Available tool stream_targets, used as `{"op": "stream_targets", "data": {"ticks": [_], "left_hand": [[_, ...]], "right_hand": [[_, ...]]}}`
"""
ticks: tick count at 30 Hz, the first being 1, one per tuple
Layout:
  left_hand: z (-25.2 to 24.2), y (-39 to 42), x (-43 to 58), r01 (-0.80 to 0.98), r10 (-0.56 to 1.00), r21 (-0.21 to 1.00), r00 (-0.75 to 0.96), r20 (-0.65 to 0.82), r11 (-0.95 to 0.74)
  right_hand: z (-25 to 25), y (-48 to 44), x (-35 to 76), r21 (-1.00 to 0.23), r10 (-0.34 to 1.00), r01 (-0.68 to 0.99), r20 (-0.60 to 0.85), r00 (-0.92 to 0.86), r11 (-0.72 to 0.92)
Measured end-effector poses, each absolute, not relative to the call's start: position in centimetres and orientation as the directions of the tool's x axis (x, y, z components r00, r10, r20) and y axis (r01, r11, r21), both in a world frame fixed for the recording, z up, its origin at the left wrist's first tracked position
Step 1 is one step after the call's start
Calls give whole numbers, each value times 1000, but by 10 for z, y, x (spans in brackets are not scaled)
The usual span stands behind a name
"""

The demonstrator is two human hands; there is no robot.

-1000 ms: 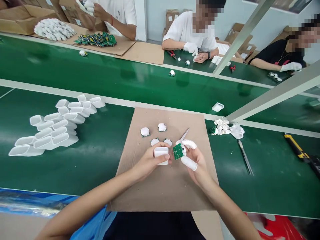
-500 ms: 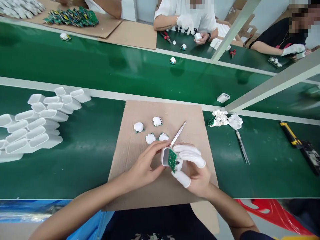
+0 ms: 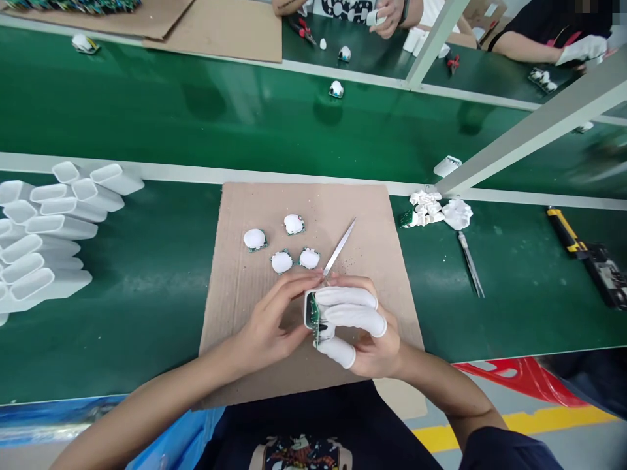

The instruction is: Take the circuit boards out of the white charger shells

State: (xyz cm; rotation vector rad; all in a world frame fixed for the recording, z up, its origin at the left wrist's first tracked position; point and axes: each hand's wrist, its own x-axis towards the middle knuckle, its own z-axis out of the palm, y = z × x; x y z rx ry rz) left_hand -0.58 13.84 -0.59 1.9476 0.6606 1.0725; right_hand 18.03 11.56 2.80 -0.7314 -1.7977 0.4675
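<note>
Over the cardboard sheet [image 3: 235, 300], my left hand [image 3: 274, 323] is closed around a white plastic housing [image 3: 307, 310] with its open end facing right. My right hand [image 3: 362, 320], with white finger cots on several fingers, grips a green circuit board [image 3: 315, 320] with white parts on its back. The board's edge is at the housing's mouth, partly inside it. Beyond my fingers lies a slim pointed metal blade [image 3: 340, 247]; its near end is hidden, and I cannot tell if a hand touches it. Several small boards with white domes [image 3: 294, 224] sit farther back on the cardboard.
White housings [image 3: 59, 225] stand grouped on the left. On the right are a heap of white finger cots [image 3: 425, 207], tweezers [image 3: 471, 264] and a yellow-black cutter [image 3: 565, 232]. A slanted metal post [image 3: 529, 130] rises at right. Co-workers [image 3: 386, 16] sit across the green belt [image 3: 196, 111].
My right hand has moved left and turned the circuit board more edge-on, bringing it into the housing's mouth. My left hand keeps its hold. The whole view has shifted downward.
</note>
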Motion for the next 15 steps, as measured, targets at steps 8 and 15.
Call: {"op": "stream_targets", "data": {"ticks": [8, 15], "left_hand": [[-7, 138, -8, 71, 736, 838, 521, 432, -542], [-6, 137, -8, 97, 753, 847, 518, 405, -522]], "right_hand": [[25, 115, 178, -621, 673, 266, 708, -213, 737], [21, 114, 178, -603, 669, 307, 717, -195, 736]]}}
